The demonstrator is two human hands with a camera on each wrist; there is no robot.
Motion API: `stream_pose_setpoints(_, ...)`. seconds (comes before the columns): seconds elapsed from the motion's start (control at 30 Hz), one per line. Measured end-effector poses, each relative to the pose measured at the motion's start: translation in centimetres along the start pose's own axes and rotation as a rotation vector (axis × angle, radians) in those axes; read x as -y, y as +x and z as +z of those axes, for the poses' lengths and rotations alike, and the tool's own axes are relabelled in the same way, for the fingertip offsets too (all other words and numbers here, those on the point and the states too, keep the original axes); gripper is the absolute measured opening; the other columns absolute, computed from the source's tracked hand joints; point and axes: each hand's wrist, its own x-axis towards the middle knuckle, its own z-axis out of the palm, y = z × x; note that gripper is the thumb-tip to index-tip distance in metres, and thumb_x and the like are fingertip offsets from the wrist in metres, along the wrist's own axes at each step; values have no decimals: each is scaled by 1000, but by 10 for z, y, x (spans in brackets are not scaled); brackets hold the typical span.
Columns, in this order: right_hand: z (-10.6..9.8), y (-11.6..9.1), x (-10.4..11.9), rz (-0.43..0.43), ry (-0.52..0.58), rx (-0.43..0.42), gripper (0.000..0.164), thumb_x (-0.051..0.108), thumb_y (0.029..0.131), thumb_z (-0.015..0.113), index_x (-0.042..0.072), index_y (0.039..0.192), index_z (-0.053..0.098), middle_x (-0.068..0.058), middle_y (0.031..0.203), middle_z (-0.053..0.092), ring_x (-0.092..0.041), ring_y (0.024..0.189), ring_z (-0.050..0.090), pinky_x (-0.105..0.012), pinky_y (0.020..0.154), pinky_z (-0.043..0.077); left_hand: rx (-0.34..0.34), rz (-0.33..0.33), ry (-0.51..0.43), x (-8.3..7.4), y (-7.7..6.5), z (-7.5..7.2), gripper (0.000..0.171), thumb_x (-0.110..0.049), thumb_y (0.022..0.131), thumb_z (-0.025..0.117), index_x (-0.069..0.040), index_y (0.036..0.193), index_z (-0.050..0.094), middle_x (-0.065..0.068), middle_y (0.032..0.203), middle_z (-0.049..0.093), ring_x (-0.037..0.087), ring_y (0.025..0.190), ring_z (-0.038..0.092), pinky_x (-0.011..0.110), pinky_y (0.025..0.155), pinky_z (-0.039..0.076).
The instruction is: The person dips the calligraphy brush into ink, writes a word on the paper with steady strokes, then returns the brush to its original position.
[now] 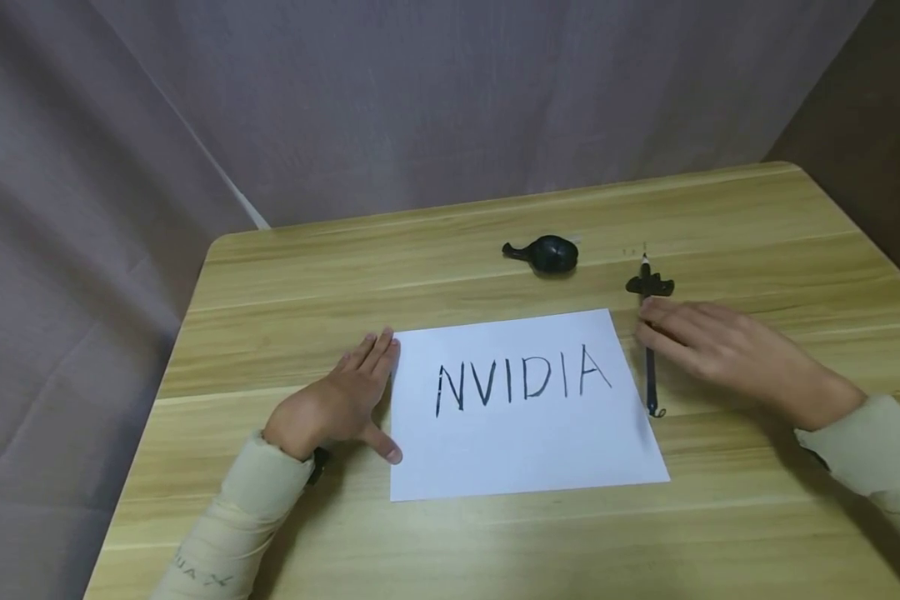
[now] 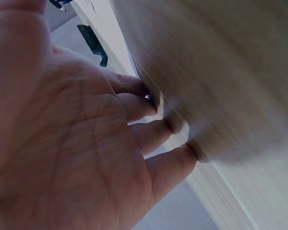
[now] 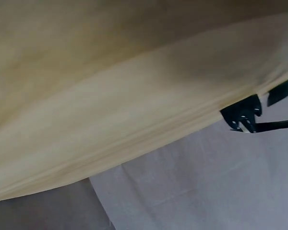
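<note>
A white sheet of paper (image 1: 495,458) lies on the table with NVIDIA lettered on it in black. My left hand (image 1: 345,408) rests at its left edge, fingers straight and thumb spread onto the sheet; in the left wrist view, fingertips (image 2: 180,155) meet the wood. Right of the paper, a black writing brush (image 1: 651,383) with a small end loop lies with its front part on a dark, jagged brush rest (image 1: 662,287). My right hand (image 1: 720,350) pinches the brush's shaft, covering its middle. The right wrist view catches the brush rest (image 3: 242,112) and just a fingertip.
A black gourd-shaped object (image 1: 551,254) with a short neck lies behind the paper. Small faint marks show on the table (image 1: 390,275) near the brush tip. Grey curtains (image 1: 457,100) hang close behind and to the left of the table.
</note>
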Motion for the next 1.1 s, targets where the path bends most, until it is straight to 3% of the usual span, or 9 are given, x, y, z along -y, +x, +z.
stream_pose_setpoints(0.47, 3, -10, -10, -70, -61, 122, 49, -7, 112, 12, -4, 132, 57, -29, 132, 65, -42, 121, 66, -54, 84, 59, -5, 6, -9, -1, -1, 0, 153, -52, 66, 99, 0, 168, -3, 16, 176, -16, 38, 162, -11, 59, 130, 6)
stream_pose_setpoints(1.0, 14, -15, -13, -55, -38, 171, 61, -6, 112, 3, 0, 128, 61, -25, 133, 66, -41, 122, 66, -53, 77, 60, -2, 15, -21, 0, 0, -1, 152, -53, 67, 98, 0, 168, -3, 17, 175, -16, 38, 162, -11, 59, 130, 5)
stream_pose_setpoints(1.1, 15, -16, -13, -35, -31, 182, 55, -8, 110, 11, 0, 127, 63, -25, 134, 66, -41, 122, 67, -54, 77, 61, -5, 17, -31, -1, 0, -1, 152, -52, 67, 98, 1, 168, -3, 17, 176, -16, 39, 162, -11, 59, 130, 6)
